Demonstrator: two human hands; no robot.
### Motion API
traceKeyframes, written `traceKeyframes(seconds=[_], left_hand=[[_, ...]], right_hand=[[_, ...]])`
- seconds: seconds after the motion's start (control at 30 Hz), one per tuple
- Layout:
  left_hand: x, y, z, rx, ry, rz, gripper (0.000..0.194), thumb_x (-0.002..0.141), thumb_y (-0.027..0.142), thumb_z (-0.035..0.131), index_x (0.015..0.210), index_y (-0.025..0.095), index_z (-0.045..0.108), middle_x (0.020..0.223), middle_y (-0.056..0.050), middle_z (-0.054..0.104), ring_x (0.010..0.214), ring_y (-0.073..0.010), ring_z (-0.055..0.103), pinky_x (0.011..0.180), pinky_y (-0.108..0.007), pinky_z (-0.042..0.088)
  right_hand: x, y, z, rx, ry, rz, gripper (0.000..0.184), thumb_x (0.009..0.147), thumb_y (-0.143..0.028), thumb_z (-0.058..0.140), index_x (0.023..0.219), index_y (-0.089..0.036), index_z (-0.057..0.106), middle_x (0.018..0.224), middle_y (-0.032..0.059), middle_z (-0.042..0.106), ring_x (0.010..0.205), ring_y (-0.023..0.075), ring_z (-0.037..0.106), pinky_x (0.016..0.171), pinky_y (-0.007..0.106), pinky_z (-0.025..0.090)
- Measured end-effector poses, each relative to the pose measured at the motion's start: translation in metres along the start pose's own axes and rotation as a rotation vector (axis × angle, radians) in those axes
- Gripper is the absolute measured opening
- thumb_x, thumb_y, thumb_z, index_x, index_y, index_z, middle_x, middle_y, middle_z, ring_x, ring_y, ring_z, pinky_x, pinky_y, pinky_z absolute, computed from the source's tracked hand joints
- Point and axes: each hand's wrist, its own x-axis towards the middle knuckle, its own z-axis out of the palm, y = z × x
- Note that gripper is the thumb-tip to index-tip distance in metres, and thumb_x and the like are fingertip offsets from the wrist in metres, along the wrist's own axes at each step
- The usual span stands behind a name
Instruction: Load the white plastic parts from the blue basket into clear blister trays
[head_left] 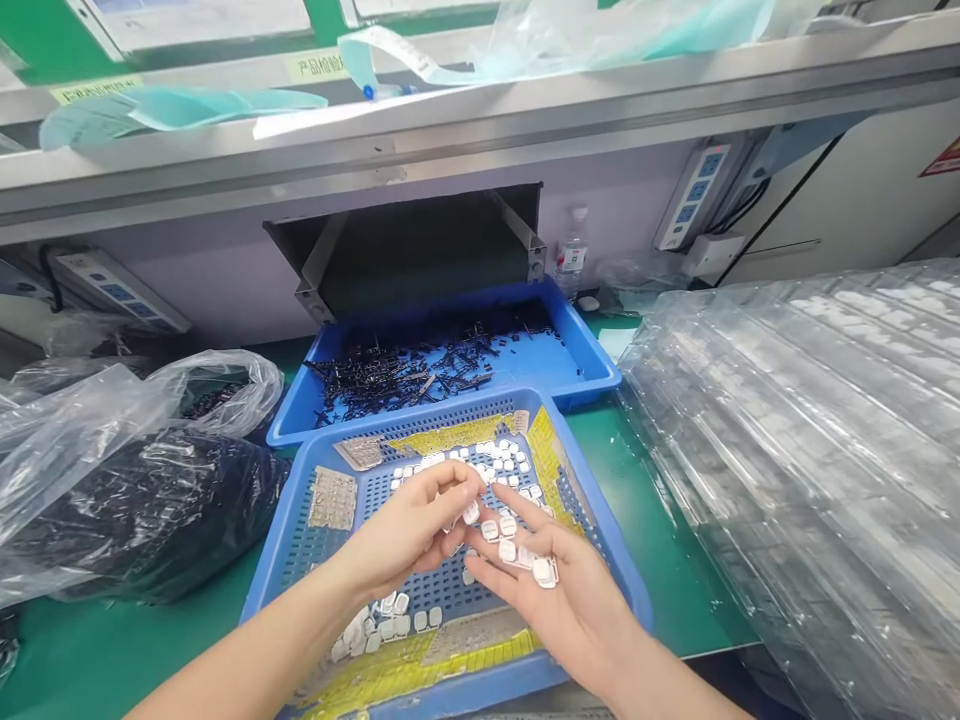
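Head view: over the right half of the basket (624, 565), blue latticed plastic lined with creased yellow tape (551, 440) and textured beige patches (332, 498), the right hand (562, 585) is palm up, fingers spread and loosely curled beneath small, glossy white pieces (508, 550) shaped like rounded squares. Over the basket's middle, the left hand (427, 515) has thumb and fingers pinched around similar white pieces. More lie scattered on the basket's floor. Under the basket runs a smooth green counter (652, 500). Left of the basket slumps a crinkled clear bag (112, 410) of dark bits (180, 500); to its right are ridged transparent trays (810, 420). Just beyond the basket, a smooth-walled blue tray (525, 360) holds tangled, thin black pieces (390, 385).
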Motion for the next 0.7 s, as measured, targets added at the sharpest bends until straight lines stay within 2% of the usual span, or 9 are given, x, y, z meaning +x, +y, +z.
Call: traceKeyframes(seconds=[0.1,0.2,0.3,0.4,0.47,0.57,0.7], left_hand=[[-0.0014,0.0002,0.0002,0.017,-0.024,-0.008,0.026,0.078,0.042,0.049,0.084,0.017,0.048,0.052,0.004,0.05,0.028,0.0005,0.023,0.03,-0.013,0.01],[-0.0026,0.0014,-0.0004,0.005,-0.03,-0.021,0.027,0.081,0.041,0.044,0.09,0.017,0.05,0.043,0.004,0.048,0.026,-0.0012,0.024,0.029,-0.013,0.011],[-0.0039,0.0038,0.0001,-0.011,-0.037,-0.034,0.03,0.08,0.042,0.042,0.093,0.016,0.051,0.046,0.0,0.054,0.024,-0.0018,0.027,0.028,-0.013,0.011],[-0.0052,0.0061,0.0016,-0.042,-0.072,-0.04,0.031,0.081,0.04,0.041,0.093,0.014,0.053,0.052,-0.004,0.059,0.024,-0.0024,0.031,0.026,-0.013,0.012],[-0.0061,0.0063,0.0025,-0.074,-0.093,-0.047,0.031,0.082,0.039,0.04,0.093,0.014,0.054,0.055,-0.005,0.06,0.024,-0.0023,0.033,0.026,-0.013,0.014],[-0.0073,0.0043,0.0032,-0.087,-0.129,-0.054,0.033,0.082,0.04,0.04,0.097,0.013,0.053,0.056,-0.005,0.061,0.024,-0.0023,0.033,0.025,-0.012,0.017],[-0.0088,0.0022,0.0036,-0.05,-0.167,-0.026,0.035,0.081,0.041,0.043,0.1,0.013,0.052,0.059,-0.006,0.062,0.025,-0.0024,0.035,0.025,-0.012,0.021]], right_hand=[[0.0014,0.0003,-0.0009,0.003,-0.02,-0.005,0.059,0.058,-0.007,0.046,0.117,-0.007,0.044,0.099,0.0164,0.061,0.094,0.0276,0.057,0.088,0.042,0.042],[0.0024,0.0018,-0.0017,-0.009,-0.067,-0.02,0.049,0.058,-0.006,0.046,0.106,-0.006,0.054,0.097,0.014,0.061,0.094,0.0245,0.056,0.092,0.04,0.039],[0.003,0.0031,-0.0026,-0.044,-0.067,-0.068,0.035,0.058,-0.005,0.048,0.09,-0.009,0.063,0.094,0.0106,0.062,0.093,0.0194,0.055,0.089,0.032,0.041],[0.0038,0.0039,-0.0032,-0.084,0.015,-0.098,0.025,0.062,-0.008,0.055,0.084,-0.014,0.065,0.09,0.0066,0.061,0.085,0.0153,0.055,0.073,0.025,0.047],[0.0039,0.0043,-0.0029,-0.13,0.046,-0.101,0.02,0.066,-0.015,0.061,0.085,-0.015,0.064,0.086,0.005,0.059,0.076,0.0125,0.053,0.062,0.021,0.045],[0.0026,0.0051,-0.0009,-0.212,-0.017,-0.084,0.02,0.07,-0.027,0.065,0.085,-0.014,0.062,0.077,0.0029,0.055,0.067,0.0097,0.05,0.058,0.019,0.042],[0.0007,0.0069,0.0029,-0.271,-0.119,-0.038,0.018,0.071,-0.03,0.065,0.077,-0.015,0.058,0.063,-0.0008,0.051,0.056,0.0053,0.045,0.055,0.015,0.038]])
